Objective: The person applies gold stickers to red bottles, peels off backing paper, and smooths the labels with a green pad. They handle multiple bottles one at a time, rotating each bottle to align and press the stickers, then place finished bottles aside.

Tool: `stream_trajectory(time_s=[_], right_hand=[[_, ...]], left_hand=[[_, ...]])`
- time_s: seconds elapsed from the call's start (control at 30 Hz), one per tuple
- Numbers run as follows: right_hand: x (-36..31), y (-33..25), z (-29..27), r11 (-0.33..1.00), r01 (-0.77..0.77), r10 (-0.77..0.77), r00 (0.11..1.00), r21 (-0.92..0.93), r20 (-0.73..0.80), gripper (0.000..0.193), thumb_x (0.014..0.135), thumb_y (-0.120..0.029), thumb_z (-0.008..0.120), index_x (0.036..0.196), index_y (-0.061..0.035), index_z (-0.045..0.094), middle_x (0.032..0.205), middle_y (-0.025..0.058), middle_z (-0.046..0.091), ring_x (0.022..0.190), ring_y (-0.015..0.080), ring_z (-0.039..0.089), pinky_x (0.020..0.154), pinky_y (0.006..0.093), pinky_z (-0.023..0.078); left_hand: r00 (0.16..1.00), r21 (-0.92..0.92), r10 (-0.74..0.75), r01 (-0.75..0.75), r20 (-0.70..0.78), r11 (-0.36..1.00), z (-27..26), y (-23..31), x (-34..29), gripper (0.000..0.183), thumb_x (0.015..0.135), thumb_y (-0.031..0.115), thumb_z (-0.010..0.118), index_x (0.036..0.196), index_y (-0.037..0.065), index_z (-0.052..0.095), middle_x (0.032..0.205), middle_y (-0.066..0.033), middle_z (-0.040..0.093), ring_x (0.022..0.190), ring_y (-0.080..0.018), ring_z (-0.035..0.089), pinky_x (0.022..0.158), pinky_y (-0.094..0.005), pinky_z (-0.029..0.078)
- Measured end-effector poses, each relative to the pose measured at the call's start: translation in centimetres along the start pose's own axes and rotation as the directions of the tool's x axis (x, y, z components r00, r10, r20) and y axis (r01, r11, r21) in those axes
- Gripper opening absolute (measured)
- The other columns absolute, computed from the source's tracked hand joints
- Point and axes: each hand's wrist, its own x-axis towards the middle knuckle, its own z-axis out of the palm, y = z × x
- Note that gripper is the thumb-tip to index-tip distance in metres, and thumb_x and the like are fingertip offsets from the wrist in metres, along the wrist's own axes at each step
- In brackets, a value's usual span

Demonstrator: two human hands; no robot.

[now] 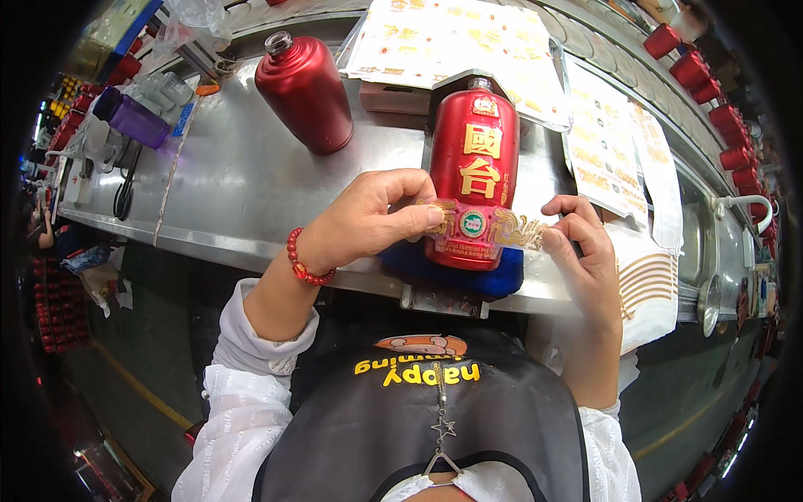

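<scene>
A red bottle (449, 151) with gold characters lies in front of me, its neck pointing away, on a dark holder with a blue pad (504, 278) at the near end. Across its lower part stretches a clear decal strip (512, 227) with gold dragon figures and a round green emblem. My left hand (355, 216), with a red bead bracelet, is closed on the strip's left end, thumb pressed against it beside the bottle. Between the thumb and fingers of my right hand (587, 251) is the right end, held off the bottle's side.
A plain red bottle (306, 96) stands to the left on the metal bench (226, 188). Decal sheets (452, 42) lie behind the holder, with more sheets (615, 159) at the right. A purple bottle (138, 120) is at far left; several red bottles (690, 71) line the right.
</scene>
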Motion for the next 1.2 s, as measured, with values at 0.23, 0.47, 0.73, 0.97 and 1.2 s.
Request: stream_trajectory(time_s=[0.23,0.47,0.73,0.97,1.2], right_hand=[[-0.1,0.6,0.1,0.999,-0.048,0.048,0.999,-0.003,0.010,0.024,0.094,-0.011,0.070,0.077,0.0023,0.060,0.101,0.0118,0.060,0.087,0.0145,0.054,0.066,0.0262,0.041],[0.5,3.0,1.2,0.863,0.100,-0.205,0.965,-0.496,-0.162,0.026,0.084,0.003,0.065,0.110,0.0001,0.064,0.115,0.0181,0.060,0.106,0.0371,0.058,0.092,0.0425,0.048],[-2.5,0.0,4.1,0.804,0.445,-0.459,0.886,-0.395,0.064,0.059,0.070,-0.002,0.081,0.127,-0.0148,0.071,0.129,0.0146,0.053,0.116,0.0340,0.053,0.100,0.0457,0.046],[-2.5,0.3,3.9,0.804,0.415,-0.436,0.898,-0.425,0.052,0.065,0.070,-0.007,0.082,0.132,-0.0120,0.066,0.130,0.0151,0.053,0.117,0.0354,0.053,0.100,0.0465,0.046],[-2.1,0.4,4.6,0.815,0.379,-0.418,0.908,-0.438,0.009,0.070,0.069,-0.003,0.081,0.136,-0.0103,0.063,0.131,0.0156,0.053,0.118,0.0353,0.053,0.100,0.0453,0.045]], left_hand=[[0.993,0.200,0.094,-0.078,-0.073,0.977,0.4,0.4,-0.1,0.023,0.093,0.017,0.069,0.080,0.003,0.057,0.074,0.0008,0.055,0.070,-0.0061,0.047,0.063,-0.0254,0.042],[0.950,0.533,0.265,-0.139,-0.167,0.834,-0.1,0.3,-0.1,0.030,0.091,0.032,0.070,0.093,0.003,0.062,0.091,-0.0095,0.064,0.091,-0.0235,0.057,0.083,-0.0374,0.045],[0.824,0.563,0.492,-0.274,-0.280,0.779,2.9,-3.8,-0.4,0.077,0.092,0.055,0.067,0.143,0.003,0.042,0.139,-0.0189,0.049,0.129,-0.0343,0.044,0.113,-0.0450,0.031],[0.825,0.649,0.542,-0.326,-0.159,0.687,2.0,-4.7,-1.1,0.094,0.085,0.058,0.072,0.151,0.003,0.034,0.143,-0.0198,0.047,0.135,-0.0371,0.040,0.118,-0.0505,0.022],[0.652,0.964,0.758,-0.210,0.012,0.166,3.1,-2.2,-1.9,0.079,0.076,0.052,0.079,0.144,0.021,0.054,0.137,-0.0019,0.060,0.133,-0.0302,0.039,0.119,-0.0576,0.016]])
